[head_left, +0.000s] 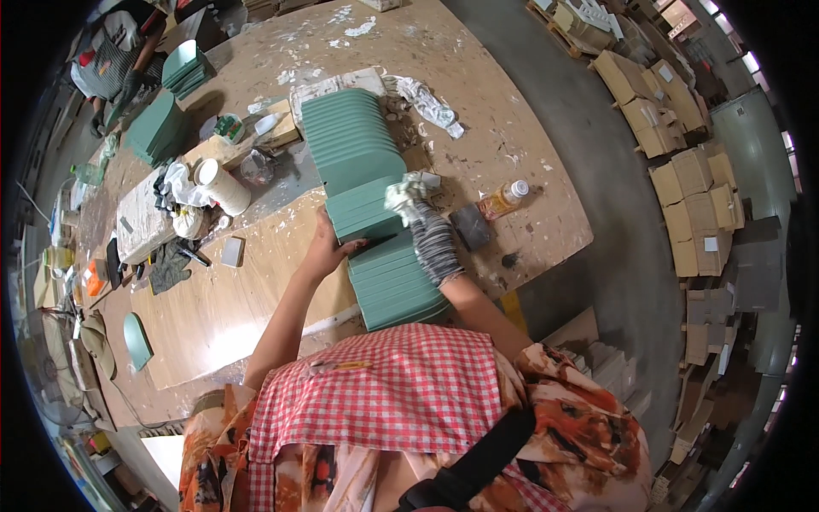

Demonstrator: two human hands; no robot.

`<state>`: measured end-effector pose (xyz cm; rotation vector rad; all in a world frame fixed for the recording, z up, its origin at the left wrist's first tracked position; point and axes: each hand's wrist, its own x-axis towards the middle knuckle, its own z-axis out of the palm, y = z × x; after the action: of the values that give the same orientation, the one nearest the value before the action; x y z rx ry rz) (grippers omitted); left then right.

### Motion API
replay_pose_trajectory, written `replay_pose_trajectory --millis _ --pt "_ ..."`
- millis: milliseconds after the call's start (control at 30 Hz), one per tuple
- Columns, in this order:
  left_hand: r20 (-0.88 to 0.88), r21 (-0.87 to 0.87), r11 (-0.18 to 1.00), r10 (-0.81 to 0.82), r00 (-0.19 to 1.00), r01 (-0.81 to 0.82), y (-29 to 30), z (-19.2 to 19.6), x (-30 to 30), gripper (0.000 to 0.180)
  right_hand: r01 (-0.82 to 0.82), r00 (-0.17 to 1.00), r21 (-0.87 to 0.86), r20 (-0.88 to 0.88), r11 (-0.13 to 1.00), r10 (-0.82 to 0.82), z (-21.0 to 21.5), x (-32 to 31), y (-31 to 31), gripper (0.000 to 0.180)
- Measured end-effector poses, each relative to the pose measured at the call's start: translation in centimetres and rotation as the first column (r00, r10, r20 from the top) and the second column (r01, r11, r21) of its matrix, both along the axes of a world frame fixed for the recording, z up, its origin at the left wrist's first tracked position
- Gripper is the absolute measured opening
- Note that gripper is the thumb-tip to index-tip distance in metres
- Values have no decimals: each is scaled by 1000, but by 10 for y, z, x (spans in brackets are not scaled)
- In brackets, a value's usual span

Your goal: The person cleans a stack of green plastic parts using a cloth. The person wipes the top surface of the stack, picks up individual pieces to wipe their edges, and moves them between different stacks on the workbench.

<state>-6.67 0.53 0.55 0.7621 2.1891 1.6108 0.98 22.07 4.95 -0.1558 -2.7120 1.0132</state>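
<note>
A row of green, round-ended boards (354, 141) stands on edge on the table in front of me. Nearer my body, a middle bunch of green boards (367, 207) sits between that row and another group of green boards (397, 282) by my apron. My bare left hand (324, 243) is closed on the left edge of the middle bunch, its thumb at the gap in front of it. At the right end of the same bunch, my right hand (431, 239), in a grey striped knit glove, grips a crumpled white rag (406, 194) against the boards.
A bottle of amber liquid (503, 201) and a dark block (469, 229) are to the right. A white cup (223, 188), grey glove (173, 266) and small grey block (232, 252) lie left. Further stacked green boards (156, 130) stand far left, near another person (119, 60).
</note>
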Motion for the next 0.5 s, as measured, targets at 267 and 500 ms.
replay_pose_trajectory --millis 267,500 --pt "269 61 998 -28 963 12 3 12 -1 90 65 997 -781 75 622 -10 -7 0 23 32" --pt "39 -25 998 63 997 -62 -16 -9 -1 88 -178 974 156 170 972 151 14 -6 -29 38"
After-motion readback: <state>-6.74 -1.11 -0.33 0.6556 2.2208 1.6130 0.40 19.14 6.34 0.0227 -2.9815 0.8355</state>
